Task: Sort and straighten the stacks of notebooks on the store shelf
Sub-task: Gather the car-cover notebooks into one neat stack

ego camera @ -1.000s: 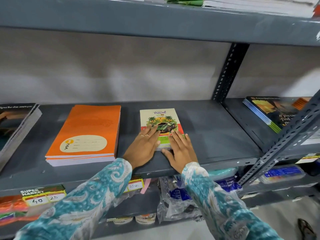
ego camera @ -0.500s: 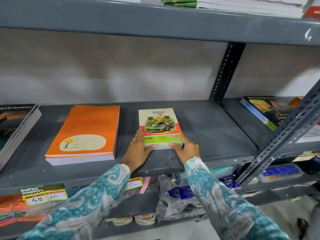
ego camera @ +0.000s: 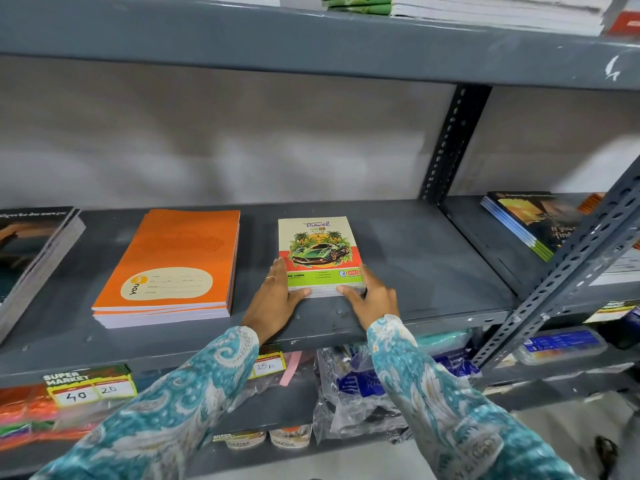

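Observation:
A small stack of car-cover notebooks point(ego camera: 318, 249) lies on the grey middle shelf point(ego camera: 433, 271). My left hand point(ego camera: 275, 299) presses its fingers along the stack's left edge, thumb against the front edge. On the other side, my right hand point(ego camera: 372, 297) cups the front right corner. Both hands frame the stack from the sides and front, which sits square to the shelf. A taller orange notebook stack point(ego camera: 173, 268) lies to the left, apart from my hands.
A dark-covered stack point(ego camera: 31, 258) sits at the far left. On the neighbouring shelf to the right lies another dark stack point(ego camera: 530, 223), behind a slanted perforated brace point(ego camera: 568, 268). More notebooks point(ego camera: 485, 8) rest on the top shelf. Plastic-bagged goods point(ego camera: 360, 386) and price tags hang below.
My hands slid off the top of the car-cover stack to its left side and front right corner. The cover is now fully uncovered.

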Demonstrator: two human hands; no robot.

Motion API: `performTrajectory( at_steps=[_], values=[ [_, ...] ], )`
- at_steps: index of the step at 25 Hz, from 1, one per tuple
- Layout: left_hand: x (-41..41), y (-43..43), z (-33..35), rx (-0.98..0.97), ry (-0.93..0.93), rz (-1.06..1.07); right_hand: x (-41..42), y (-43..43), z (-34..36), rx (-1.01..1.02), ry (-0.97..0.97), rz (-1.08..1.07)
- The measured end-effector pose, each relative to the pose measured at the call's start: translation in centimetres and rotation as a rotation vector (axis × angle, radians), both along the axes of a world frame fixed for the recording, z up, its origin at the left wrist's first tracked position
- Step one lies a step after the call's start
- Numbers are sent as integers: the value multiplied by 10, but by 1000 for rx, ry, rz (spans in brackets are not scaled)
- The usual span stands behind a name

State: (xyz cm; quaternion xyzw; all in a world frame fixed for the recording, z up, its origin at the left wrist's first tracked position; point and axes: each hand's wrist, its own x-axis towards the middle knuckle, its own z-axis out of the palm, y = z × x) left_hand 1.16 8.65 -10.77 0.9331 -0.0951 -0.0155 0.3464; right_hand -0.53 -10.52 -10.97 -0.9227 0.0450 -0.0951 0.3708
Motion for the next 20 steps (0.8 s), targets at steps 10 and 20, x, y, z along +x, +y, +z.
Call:
performTrajectory(
  at_steps=[10,20],
  values=[
    [5,-6,10,691,-404,-319,12,11,-5,-646,-436,291],
    [-13,72,58,642,-487,-86,1,108,31,-465,-573,204]
  ],
)
